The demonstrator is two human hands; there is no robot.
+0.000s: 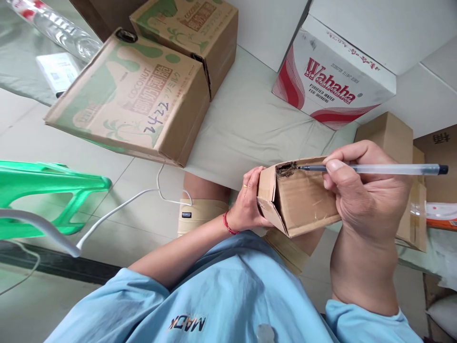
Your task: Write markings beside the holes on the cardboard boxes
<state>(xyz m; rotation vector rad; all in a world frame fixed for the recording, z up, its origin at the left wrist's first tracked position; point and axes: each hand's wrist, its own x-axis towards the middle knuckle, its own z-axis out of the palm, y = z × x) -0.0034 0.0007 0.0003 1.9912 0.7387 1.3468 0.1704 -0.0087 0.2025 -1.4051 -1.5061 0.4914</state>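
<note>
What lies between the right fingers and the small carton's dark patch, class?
In the head view, the dark front end of the pen spans from the right hand to the dark patch on the small carton.

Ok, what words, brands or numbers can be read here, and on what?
"Wahaha": red-and-white box
"PURIFIED WATER FOR DRINKING": same box
"COCONUT": rear carton and, fainter, front carton
"2422", handwritten: front carton
Too small, blurred or unclear: shirt lettering, shorts tag, all other print
None readable: held box, pen
</note>
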